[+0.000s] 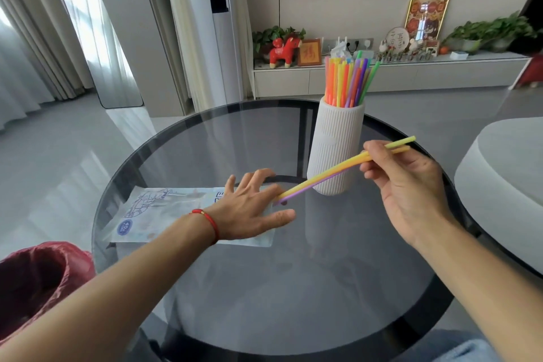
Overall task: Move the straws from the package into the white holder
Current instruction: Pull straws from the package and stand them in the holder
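Observation:
A ribbed white holder (335, 144) stands on the round glass table (264, 288), with several coloured straws (348, 82) upright in it. My right hand (408, 185) pinches a few yellow and purple straws (323, 175) near their upper end; they slant down to the left in front of the holder. The flat clear package (164, 209) lies on the left of the table. My left hand (252, 206) rests on its right end with fingers spread, and the straws' lower tips sit at my fingertips.
A bin with a red liner (38, 282) stands at the lower left beside the table. A pale round seat (505, 179) is close on the right. A TV cabinet with ornaments and plants (382, 67) runs along the far wall.

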### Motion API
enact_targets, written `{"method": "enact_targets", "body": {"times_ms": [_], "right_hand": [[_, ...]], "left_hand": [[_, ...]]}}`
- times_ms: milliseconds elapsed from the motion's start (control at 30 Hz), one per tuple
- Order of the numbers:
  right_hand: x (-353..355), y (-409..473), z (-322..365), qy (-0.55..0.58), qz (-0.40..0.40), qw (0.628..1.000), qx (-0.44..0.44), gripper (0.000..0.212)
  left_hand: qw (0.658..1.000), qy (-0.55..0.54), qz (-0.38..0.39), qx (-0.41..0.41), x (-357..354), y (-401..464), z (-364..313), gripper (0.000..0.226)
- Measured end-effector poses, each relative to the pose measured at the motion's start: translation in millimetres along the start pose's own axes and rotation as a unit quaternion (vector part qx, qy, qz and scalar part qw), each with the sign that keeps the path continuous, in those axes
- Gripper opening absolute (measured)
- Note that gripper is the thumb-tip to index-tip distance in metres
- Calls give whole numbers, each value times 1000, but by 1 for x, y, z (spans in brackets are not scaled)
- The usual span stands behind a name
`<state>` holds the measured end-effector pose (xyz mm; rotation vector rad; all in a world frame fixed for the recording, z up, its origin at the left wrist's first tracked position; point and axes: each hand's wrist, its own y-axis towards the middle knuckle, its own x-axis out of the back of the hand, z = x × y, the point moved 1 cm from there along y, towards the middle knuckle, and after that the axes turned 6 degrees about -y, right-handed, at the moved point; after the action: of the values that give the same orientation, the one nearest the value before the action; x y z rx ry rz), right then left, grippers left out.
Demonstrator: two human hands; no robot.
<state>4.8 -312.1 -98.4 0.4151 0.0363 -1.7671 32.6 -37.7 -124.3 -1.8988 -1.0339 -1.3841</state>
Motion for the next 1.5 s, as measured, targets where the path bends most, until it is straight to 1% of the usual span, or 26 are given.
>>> {"method": "enact_targets", "body": {"times_ms": [100, 167, 233, 300, 400, 467, 533, 600, 700, 800, 900, 1033, 1100, 1167, 1233, 1367, 1500], "right_hand": [[-3, -8, 3, -23, 29, 999, -1, 23], [-12, -19, -3, -95, 72, 993, -16, 26], [-22, -26, -11, -177, 104, 978, -26, 21], [-28, -27, -8, -258, 100, 961, 10, 15], [-24, -19, 20, -360, 82, 923, 106, 24], [-21, -16, 38, -434, 88, 883, 156, 31], [-25, -14, 40, -507, 95, 841, 165, 30], [-33, -12, 29, -548, 113, 818, 136, 22], [-41, -11, 11, -567, 133, 806, 103, 20], [-37, -7, 10, -556, 121, 816, 101, 19], [-31, -3, 19, -498, 85, 854, 124, 18], [-28, 11, 60, -337, -9, 918, 209, 10], [-29, 21, 89, -270, -63, 929, 245, 11], [-30, 32, 114, -256, -104, 920, 278, 15], [-33, 44, 133, -301, -118, 897, 300, 15], [-44, 59, 140, -432, -85, 843, 310, 18], [-61, 67, 134, -510, -58, 800, 311, 21]], "left_hand": [[997, 8, -65, -50, -18, 2, -10, 54], [993, 0, -88, -82, -26, 1, -15, 51], [990, 6, -93, -103, -31, 1, -16, 44], [990, 23, -95, -99, -36, -1, -13, 40], [995, 14, -79, -52, -42, -6, -1, 44], [997, 9, -62, -35, -43, -6, 2, 47], [998, 11, -51, -28, -42, -4, 4, 48], [998, 14, -47, -25, -41, -2, 4, 48], [999, 18, -39, -26, -40, -1, 5, 47], [998, 20, -42, -29, -38, -1, 5, 48], [998, 8, -57, -34, -36, 1, 4, 49], [994, -13, -103, -41, -31, 2, 2, 48], [993, -24, -109, -43, -30, 1, 2, 47], [993, -22, -111, -45, -28, 0, 3, 47], [992, -22, -113, -43, -26, 0, 3, 48], [992, -34, -117, -34, -25, 0, 3, 47], [991, -39, -122, -29, -26, -2, 4, 46]]}}
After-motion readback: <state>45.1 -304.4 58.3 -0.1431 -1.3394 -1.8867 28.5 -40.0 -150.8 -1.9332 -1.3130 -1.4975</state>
